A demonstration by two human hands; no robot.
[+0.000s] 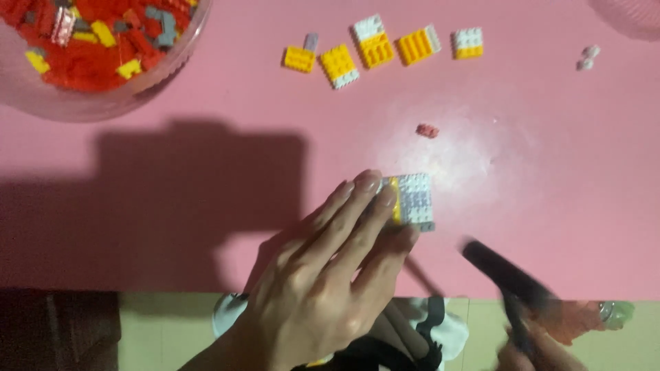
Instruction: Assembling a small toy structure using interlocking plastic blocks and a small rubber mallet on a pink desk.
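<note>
Fingers (371, 196) of the left hand (323, 275) are pressed flat on the grey-yellow plate (414, 200), steadied for fitting; the blurred right hand (529, 347) beside it grips a dark tool (505, 275), to be aimed carefully.

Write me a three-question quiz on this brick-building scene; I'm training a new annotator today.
1. True or false: the left hand presses on the grey-and-yellow brick plate.
2. How many small yellow-and-white brick assemblies lie in the row at the top? A three, B five, C eight.
3. What does the clear bowl mostly hold?

Key: 1 true. 2 B. 3 red bricks, with a few yellow and grey ones.
</note>
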